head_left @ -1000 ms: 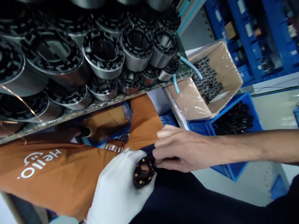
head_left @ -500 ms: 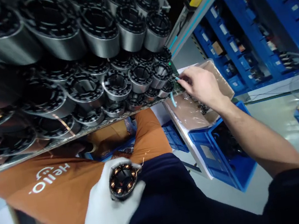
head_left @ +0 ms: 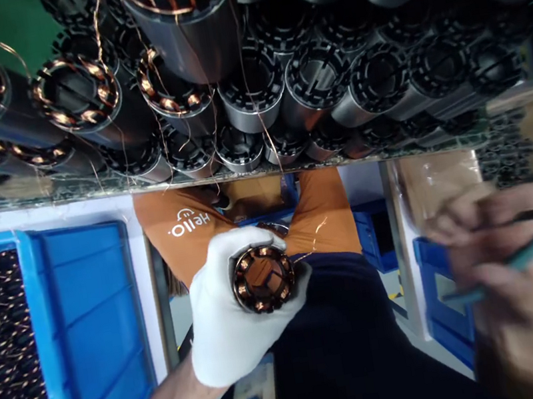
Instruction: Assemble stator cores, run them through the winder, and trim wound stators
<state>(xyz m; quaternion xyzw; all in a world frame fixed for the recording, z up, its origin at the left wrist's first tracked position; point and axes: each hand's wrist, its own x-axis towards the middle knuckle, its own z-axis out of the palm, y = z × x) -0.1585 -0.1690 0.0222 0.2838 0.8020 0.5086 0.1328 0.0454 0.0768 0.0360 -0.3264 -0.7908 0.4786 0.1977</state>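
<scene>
My left hand (head_left: 236, 312), in a white glove, is wrapped round a motor stator (head_left: 241, 291) with copper windings at its top ring. The stator's open end faces up toward me, and a loose copper wire (head_left: 306, 256) sticks out to its right. At the right, my bare right hand (head_left: 508, 255) is smeared by motion. Its fingers are closed on a slim teal-handled tool (head_left: 532, 252), whose working end I cannot make out. Ahead, wound stators (head_left: 78, 94) with loose wire ends stand on the left of the bench, beside stators without visible copper (head_left: 318, 76).
A blue crate (head_left: 93, 335) at left borders a mass of copper-wired parts (head_left: 0, 356). Small dark parts lie in a lined cardboard box (head_left: 439, 175) at right, above another blue crate (head_left: 437, 287). The bench edge (head_left: 242, 175) runs across, above my orange-clad legs (head_left: 326, 210).
My right hand has left the bench's right end and come back toward me with the teal-handled tool. The view has swung left. My left hand still holds the stator, now more upright.
</scene>
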